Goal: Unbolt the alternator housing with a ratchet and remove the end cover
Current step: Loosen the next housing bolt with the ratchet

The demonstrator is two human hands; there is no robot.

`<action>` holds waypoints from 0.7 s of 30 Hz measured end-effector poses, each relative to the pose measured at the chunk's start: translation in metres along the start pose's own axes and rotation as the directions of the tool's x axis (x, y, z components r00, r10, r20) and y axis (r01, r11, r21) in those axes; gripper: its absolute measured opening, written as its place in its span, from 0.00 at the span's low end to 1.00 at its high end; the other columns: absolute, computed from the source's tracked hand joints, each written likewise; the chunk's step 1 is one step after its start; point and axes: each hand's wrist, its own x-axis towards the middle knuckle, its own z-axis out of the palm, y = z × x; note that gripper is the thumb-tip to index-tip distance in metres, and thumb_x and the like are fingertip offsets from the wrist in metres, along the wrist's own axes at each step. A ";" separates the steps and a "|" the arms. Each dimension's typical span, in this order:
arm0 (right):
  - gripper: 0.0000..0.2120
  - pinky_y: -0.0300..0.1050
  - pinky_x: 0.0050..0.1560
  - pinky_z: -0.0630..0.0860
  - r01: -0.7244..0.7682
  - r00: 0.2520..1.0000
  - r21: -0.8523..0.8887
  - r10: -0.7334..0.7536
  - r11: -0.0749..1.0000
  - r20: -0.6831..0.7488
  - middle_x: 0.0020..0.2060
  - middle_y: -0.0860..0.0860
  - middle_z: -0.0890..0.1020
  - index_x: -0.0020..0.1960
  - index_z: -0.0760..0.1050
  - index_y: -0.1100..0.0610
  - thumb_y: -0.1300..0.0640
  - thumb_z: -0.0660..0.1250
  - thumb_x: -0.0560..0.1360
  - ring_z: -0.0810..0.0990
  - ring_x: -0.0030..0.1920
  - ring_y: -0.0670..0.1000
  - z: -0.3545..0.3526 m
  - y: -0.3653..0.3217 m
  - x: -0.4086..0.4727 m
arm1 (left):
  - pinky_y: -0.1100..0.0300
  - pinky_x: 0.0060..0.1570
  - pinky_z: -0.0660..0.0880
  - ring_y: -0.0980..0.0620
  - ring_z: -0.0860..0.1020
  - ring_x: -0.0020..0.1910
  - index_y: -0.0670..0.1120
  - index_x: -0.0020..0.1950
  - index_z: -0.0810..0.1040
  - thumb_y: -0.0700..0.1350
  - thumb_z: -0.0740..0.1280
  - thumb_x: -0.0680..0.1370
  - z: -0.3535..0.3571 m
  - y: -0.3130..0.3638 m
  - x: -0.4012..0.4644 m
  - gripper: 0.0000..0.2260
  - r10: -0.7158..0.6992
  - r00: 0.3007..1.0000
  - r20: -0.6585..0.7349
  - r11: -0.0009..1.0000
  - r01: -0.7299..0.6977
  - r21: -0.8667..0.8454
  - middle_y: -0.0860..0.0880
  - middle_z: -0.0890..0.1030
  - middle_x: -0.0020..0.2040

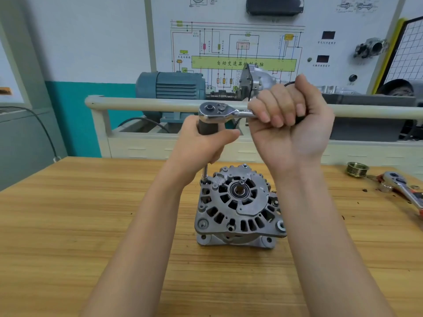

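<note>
A grey metal alternator (238, 207) with many slots in its round end cover stands on a light brown wooden table (68, 225), near the middle of it. Its short shaft (240, 184) points up from the middle of the cover.

A shiny silver ratchet (219, 112) with a round head is held high above the alternator. A thin silver extension bar (205, 171) goes straight down from under the left hand to the bolt (204, 180) at the top left edge of the housing. The bar's tip sits on that bolt.

The left hand (206, 143) is wrapped around the dark grey thick part (207, 126) just under the ratchet head, and the thumb lies across the front of it. The right hand (290, 124) is closed tight in a fist around the ratchet's handle, with the fingers curled over the top. The handle sticks out to the right from the head and is mostly hidden inside the fist.

On the table, far to the right, lies a small brass coloured ribbed pulley (357, 169). Just beside it lies a second silver ratchet with orange on its handle (402, 191).

Behind the table there is a cream coloured rail (142, 103), a blue-green electric motor (171, 85) and a white board with a coloured wiring drawing (238, 53) on it
</note>
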 end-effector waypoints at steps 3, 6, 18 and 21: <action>0.28 0.41 0.25 0.61 0.229 0.973 -0.137 -0.227 0.964 0.027 0.18 0.48 0.60 0.21 0.60 0.54 0.60 0.50 0.81 0.58 0.21 0.48 0.008 0.017 -0.011 | 0.66 0.24 0.58 0.54 0.58 0.20 0.49 0.25 0.64 0.38 0.67 0.70 0.006 0.000 0.002 0.17 -0.046 0.982 -0.185 0.997 0.034 -0.063 0.53 0.62 0.20; 0.25 0.45 0.29 0.60 0.434 0.901 -0.240 -0.420 0.868 0.108 0.18 0.49 0.62 0.21 0.63 0.55 0.61 0.53 0.78 0.60 0.22 0.49 0.016 0.043 -0.021 | 0.66 0.23 0.56 0.56 0.58 0.20 0.48 0.26 0.62 0.36 0.67 0.70 0.009 -0.002 0.005 0.17 -0.073 0.922 -0.380 0.994 0.038 -0.098 0.53 0.61 0.21; 0.25 0.39 0.24 0.58 -0.063 0.997 0.108 0.068 0.992 -0.039 0.17 0.49 0.60 0.22 0.59 0.56 0.58 0.52 0.78 0.54 0.22 0.46 -0.002 -0.006 0.000 | 0.64 0.25 0.61 0.53 0.61 0.19 0.51 0.22 0.66 0.44 0.70 0.67 0.000 -0.005 -0.001 0.17 -0.013 0.996 0.088 0.996 0.005 0.084 0.54 0.64 0.19; 0.26 0.40 0.23 0.59 0.104 0.993 0.003 -0.104 0.995 -0.053 0.17 0.48 0.60 0.22 0.59 0.56 0.59 0.51 0.79 0.57 0.20 0.47 0.002 0.002 -0.005 | 0.65 0.24 0.59 0.54 0.59 0.19 0.51 0.21 0.65 0.42 0.68 0.68 0.006 -0.003 0.002 0.17 -0.049 0.998 -0.049 0.999 0.049 0.019 0.54 0.63 0.20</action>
